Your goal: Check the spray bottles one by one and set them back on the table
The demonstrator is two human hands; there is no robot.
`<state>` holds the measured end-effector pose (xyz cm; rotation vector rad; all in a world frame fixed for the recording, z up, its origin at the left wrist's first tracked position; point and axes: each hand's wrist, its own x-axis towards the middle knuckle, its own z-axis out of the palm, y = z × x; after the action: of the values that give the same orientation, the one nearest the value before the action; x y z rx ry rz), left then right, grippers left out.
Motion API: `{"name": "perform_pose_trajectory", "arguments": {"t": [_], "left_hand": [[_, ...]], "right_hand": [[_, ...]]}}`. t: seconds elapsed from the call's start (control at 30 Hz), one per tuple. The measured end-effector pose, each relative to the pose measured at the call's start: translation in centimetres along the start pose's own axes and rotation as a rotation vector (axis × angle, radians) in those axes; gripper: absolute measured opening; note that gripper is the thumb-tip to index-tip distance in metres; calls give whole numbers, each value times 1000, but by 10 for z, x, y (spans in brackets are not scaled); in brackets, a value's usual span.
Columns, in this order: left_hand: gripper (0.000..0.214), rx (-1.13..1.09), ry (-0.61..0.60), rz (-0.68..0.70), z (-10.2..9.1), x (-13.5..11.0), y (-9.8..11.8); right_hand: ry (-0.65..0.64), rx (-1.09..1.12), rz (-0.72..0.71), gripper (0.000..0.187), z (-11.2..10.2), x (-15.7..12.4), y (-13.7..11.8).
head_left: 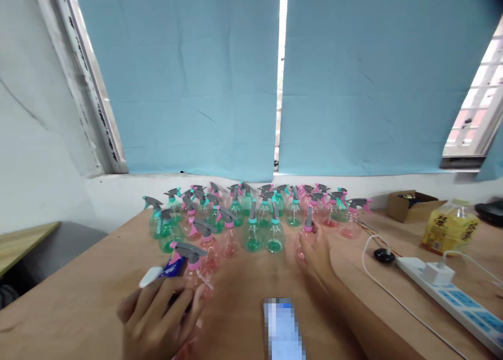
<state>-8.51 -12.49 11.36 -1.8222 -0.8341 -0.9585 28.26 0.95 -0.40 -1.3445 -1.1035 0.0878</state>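
Toward the right of the group, my right hand (317, 252) is closed around the round body of a pink spray bottle (302, 243) with a grey head, upright on the table. At the lower left my left hand (159, 315) has its fingers curled against the clear pink body of another spray bottle (189, 254), whose grey head with a pink trigger rises above the knuckles. My hand hides much of that bottle. Beyond the left fingers lie a blue packet (174, 267) and a white object (151, 276).
Several green and pink spray bottles (252, 234) stand on the wooden table (239, 307) before the wall. A phone with a blurred screen (283, 328) lies near the front. To the right are a cardboard box (406, 209), yellow-labelled jug (450, 228), black puck (384, 255), cables and power strip (451, 300).
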Motion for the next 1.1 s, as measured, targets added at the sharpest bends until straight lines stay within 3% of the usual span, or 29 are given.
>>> {"name": "perform_pose_trajectory", "arguments": {"t": [0.13, 0.23, 0.33, 0.4, 0.47, 0.57, 0.67, 0.77, 0.93, 1.1], "left_hand": [[16, -130, 1, -15, 16, 11, 27], [22, -215, -16, -55, 34, 21, 42], [22, -260, -56, -34, 54, 29, 49], [21, -267, -95, 13, 67, 32, 52], [21, -277, -114, 50, 80, 35, 55], [23, -315, -144, 34, 97, 39, 61], [23, -356, -164, 16, 112, 40, 66], [36, -426, -128, -43, 129, 35, 70], [62, -606, -185, -105, 146, 28, 72], [67, -911, -316, -151, 135, 41, 76]], "right_hand": [[-69, 67, 30, 62, 3, -1, 1], [17, 19, -1, 71, -1, 1, -2], [245, -51, -231, 70, -14, 4, -12], [274, -31, -477, 61, -23, 2, -22], [158, 3, -678, 55, -27, -7, -36], [-134, 52, -800, 55, -19, -31, -63], [-411, 156, -627, 66, 2, -55, -88], [-500, 255, -467, 78, 21, -66, -98], [-692, 373, -399, 68, 30, -58, -97], [-845, 549, -289, 55, 32, -49, -107]]}}
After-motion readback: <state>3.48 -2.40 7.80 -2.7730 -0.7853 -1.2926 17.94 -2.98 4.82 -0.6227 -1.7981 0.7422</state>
